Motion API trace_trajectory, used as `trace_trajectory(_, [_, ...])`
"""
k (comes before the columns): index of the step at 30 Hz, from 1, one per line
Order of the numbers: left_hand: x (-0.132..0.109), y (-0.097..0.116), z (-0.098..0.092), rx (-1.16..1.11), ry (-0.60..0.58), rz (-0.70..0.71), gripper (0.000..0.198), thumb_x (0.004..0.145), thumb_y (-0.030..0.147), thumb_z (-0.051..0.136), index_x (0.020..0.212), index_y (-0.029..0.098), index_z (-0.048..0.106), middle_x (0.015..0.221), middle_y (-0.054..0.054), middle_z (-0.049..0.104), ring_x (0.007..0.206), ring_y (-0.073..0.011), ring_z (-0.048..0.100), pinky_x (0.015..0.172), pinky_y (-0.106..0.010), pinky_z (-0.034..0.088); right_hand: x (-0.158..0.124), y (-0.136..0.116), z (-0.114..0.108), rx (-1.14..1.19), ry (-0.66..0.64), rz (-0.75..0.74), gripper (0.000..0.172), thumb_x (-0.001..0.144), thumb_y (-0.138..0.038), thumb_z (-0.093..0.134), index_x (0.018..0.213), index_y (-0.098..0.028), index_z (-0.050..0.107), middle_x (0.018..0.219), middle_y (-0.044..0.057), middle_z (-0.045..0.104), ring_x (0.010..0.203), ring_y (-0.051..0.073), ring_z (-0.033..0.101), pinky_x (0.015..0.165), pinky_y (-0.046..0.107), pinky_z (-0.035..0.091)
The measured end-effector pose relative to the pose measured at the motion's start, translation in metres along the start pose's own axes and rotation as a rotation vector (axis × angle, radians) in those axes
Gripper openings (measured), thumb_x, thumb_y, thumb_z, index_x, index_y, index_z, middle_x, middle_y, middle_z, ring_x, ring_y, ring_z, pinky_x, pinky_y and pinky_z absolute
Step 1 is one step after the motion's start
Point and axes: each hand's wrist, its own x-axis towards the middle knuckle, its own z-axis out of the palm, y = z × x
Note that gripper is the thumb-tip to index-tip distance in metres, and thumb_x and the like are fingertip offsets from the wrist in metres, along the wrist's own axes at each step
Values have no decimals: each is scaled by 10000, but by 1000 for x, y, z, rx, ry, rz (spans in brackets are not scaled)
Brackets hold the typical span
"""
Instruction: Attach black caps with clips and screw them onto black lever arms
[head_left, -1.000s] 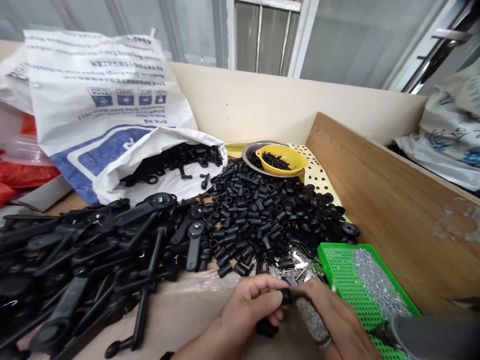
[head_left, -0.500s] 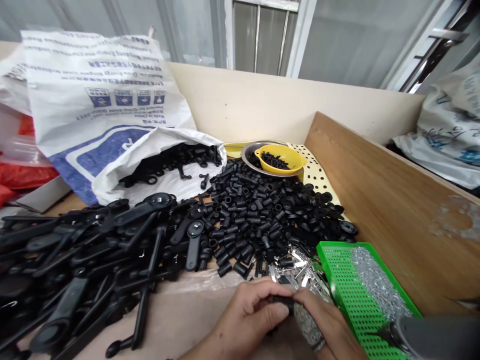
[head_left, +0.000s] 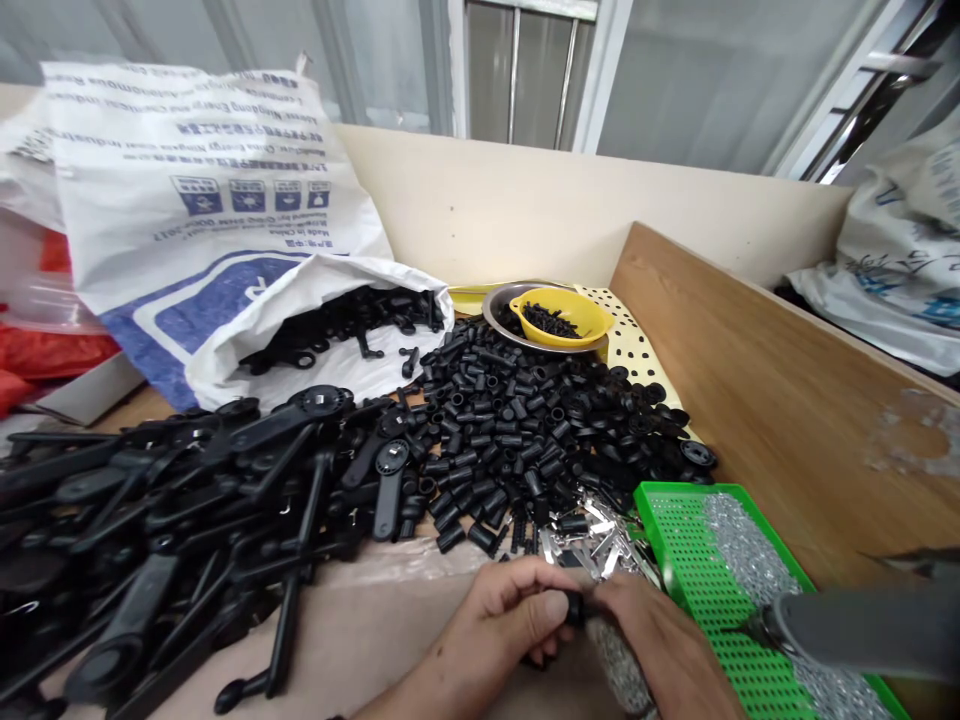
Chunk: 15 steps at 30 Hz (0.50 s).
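My left hand (head_left: 517, 620) pinches a small black plastic part (head_left: 574, 607) between thumb and fingers, and the fingers cover most of it. Close against its right side is my right hand (head_left: 667, 640), fingers bent and closed toward the part. A grey speckled cover (head_left: 619, 665) shows at the right hand, seemingly round the thumb. Whatever the right fingertips hold is hidden. Just beyond both hands lie silver metal strips (head_left: 604, 535) and a heap of black plastic sleeves (head_left: 517, 430).
Black crank handles (head_left: 150, 590) pile up on the left, before a white sack (head_left: 225, 170). A green tray (head_left: 686, 570) holds tiny silver pieces; a grey tool (head_left: 862, 620) with a pointed tip reaches over it. Behind stands a yellow bowl (head_left: 596, 318) in a metal bowl (head_left: 495, 310).
The right fingers have drawn slightly right, off the black part, and its end now shows beside the left thumb. The grey tool has shifted up and left over the tray.
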Motion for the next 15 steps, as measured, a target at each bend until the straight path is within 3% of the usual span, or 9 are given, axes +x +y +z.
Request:
trace_trajectory(4, [-1,2,1,-25,6,-12,423,686,509,721,856,122,698,644,-4,609,547,-69,502,536,-178,380,5,0,-3,-3,11,-89,383,843,-307,472,1208,-194,444,1054,82,682,949,219,666,780,297,561])
trace_trajectory(11, [-2,-3,0,-21,-12,-1,420,688,508,720,873,132,703,639,-1,603,541,-71,495,535,-178,384,9,-3,-1,146,-77,-26,287,867,-363,467,1118,-225,460,951,60,664,890,210,659,762,303,546])
trace_trajectory(15, [-3,-2,0,73,-30,120,350,753,475,674,906,162,706,666,1,600,589,-94,507,564,-189,397,7,-7,6,379,-164,157,234,879,-372,445,1069,-244,493,924,47,651,893,197,646,794,296,527])
